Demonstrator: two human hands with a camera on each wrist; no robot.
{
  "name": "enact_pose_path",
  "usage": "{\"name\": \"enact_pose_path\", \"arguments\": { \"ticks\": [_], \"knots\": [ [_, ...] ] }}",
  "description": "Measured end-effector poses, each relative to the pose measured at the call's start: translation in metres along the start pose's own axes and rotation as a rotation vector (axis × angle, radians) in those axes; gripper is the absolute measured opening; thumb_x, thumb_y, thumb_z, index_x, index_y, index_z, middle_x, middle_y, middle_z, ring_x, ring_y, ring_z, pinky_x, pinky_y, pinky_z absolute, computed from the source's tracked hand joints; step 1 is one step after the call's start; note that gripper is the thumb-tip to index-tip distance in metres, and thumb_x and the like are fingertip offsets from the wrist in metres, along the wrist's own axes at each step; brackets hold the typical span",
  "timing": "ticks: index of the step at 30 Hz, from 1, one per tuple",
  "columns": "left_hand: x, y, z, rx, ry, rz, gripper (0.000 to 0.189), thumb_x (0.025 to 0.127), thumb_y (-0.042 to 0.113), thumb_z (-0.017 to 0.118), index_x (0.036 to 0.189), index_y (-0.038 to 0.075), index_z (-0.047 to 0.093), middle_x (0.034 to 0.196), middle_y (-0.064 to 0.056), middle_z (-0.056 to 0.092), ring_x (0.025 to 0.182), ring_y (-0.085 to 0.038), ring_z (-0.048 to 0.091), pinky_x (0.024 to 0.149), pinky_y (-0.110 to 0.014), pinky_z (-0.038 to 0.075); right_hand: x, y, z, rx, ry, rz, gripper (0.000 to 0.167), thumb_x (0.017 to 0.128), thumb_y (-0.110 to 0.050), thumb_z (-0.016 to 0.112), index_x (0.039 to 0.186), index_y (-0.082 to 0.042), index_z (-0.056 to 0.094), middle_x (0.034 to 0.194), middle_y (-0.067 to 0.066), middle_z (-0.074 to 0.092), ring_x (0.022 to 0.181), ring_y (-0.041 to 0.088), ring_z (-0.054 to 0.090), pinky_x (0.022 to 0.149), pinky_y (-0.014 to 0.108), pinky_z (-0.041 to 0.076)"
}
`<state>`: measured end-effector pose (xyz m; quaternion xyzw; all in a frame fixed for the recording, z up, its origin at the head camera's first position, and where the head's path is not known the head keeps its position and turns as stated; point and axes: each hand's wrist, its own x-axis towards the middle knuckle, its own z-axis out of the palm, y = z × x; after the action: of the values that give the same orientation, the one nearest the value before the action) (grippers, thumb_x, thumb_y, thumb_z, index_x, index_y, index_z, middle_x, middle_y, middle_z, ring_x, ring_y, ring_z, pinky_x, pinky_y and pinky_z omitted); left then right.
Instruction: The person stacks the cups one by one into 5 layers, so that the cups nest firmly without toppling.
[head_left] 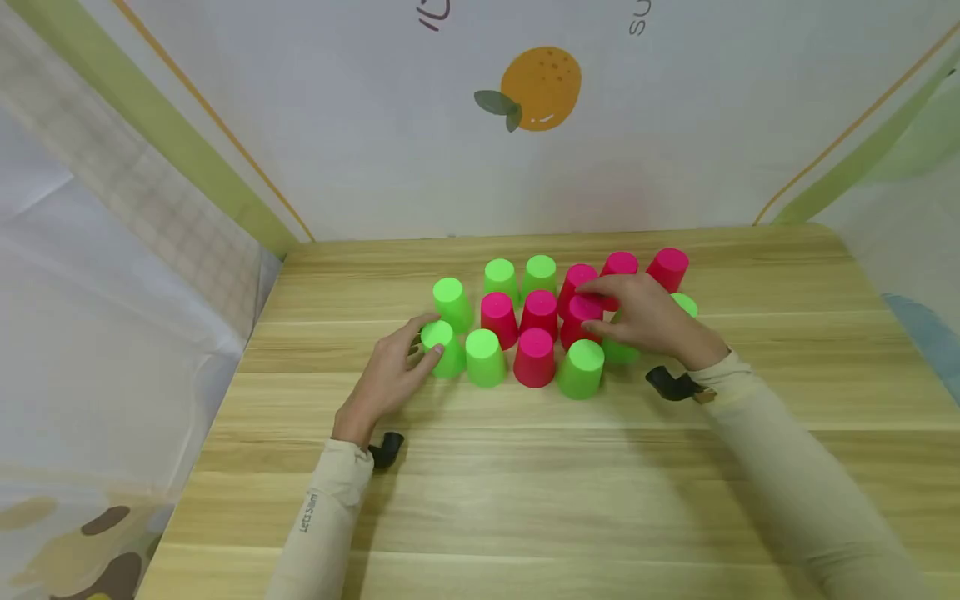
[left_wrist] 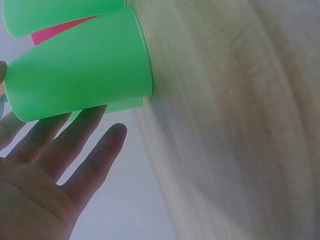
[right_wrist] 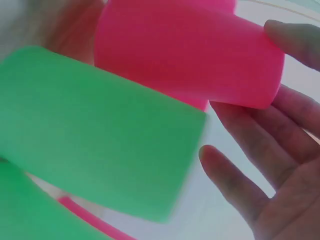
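Upside-down green and pink plastic cups stand close together on a wooden table. My left hand (head_left: 385, 373) holds the green cup (head_left: 447, 358) at the front left corner of the group. In the left wrist view, its fingers lie along one side of that green cup (left_wrist: 80, 70), the thumb mostly out of frame. My right hand (head_left: 648, 315) reaches over the right side and grips a pink cup (head_left: 577, 327) near its closed end. The right wrist view has thumb and fingers on opposite sides of this pink cup (right_wrist: 190, 55), with a green cup (right_wrist: 100, 135) beside it.
Another green cup (head_left: 581, 371) and a pink cup (head_left: 534, 360) stand in the front row. Behind are more green cups and a pink cup (head_left: 669, 268) at the far right. The wooden table (head_left: 480, 500) meets a white printed cloth (head_left: 375, 150) at its back edge.
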<state>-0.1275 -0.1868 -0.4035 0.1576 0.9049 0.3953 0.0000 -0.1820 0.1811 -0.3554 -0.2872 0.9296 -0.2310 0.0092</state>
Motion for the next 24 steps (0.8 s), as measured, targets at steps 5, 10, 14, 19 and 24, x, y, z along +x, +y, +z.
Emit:
{"name": "enact_pose_path", "arguments": {
  "ticks": [5,10,14,19,24],
  "knots": [
    [0.001,0.000,-0.002,0.009,0.001,0.005,0.047,0.102,0.023,0.059,0.146,0.009,0.047,0.143,-0.013,0.058,0.124,-0.036,0.064,0.102,-0.049,0.055,0.003,-0.007,-0.024,0.017,0.012,-0.035,0.048,0.084,-0.015,0.081,0.128,-0.003,0.066,0.114,0.014,0.073,0.093,0.027,0.068,0.077,0.039,0.060],
    [0.001,0.000,-0.002,0.011,-0.004,0.010,0.046,0.102,0.022,0.059,0.144,0.008,0.048,0.139,-0.014,0.061,0.122,-0.033,0.065,0.100,-0.047,0.057,0.013,-0.016,-0.051,0.077,0.013,-0.090,0.044,0.084,-0.012,0.080,0.126,-0.003,0.067,0.114,0.013,0.074,0.102,0.029,0.071,0.086,0.046,0.061],
    [-0.001,0.001,-0.004,0.023,-0.023,0.006,0.045,0.102,0.023,0.058,0.144,0.009,0.046,0.135,-0.014,0.063,0.122,-0.032,0.065,0.099,-0.046,0.058,0.028,-0.018,-0.068,0.115,0.016,-0.133,0.042,0.084,-0.010,0.080,0.123,-0.002,0.068,0.114,0.015,0.074,0.104,0.031,0.072,0.090,0.049,0.060],
    [0.001,0.004,-0.005,0.040,-0.041,0.003,0.044,0.102,0.023,0.057,0.143,0.010,0.046,0.129,-0.013,0.066,0.122,-0.031,0.065,0.099,-0.047,0.058,0.054,-0.018,-0.083,0.109,-0.020,-0.086,0.043,0.086,-0.012,0.078,0.126,-0.004,0.066,0.120,0.014,0.072,0.110,0.033,0.070,0.095,0.052,0.058],
    [0.001,0.005,-0.006,0.038,-0.064,-0.009,0.044,0.102,0.023,0.056,0.142,0.009,0.046,0.129,-0.013,0.066,0.124,-0.031,0.064,0.100,-0.047,0.057,0.081,-0.023,-0.089,0.059,-0.055,-0.047,0.045,0.088,-0.020,0.075,0.130,-0.007,0.064,0.124,0.012,0.069,0.114,0.033,0.066,0.098,0.053,0.057]
  ]
}}
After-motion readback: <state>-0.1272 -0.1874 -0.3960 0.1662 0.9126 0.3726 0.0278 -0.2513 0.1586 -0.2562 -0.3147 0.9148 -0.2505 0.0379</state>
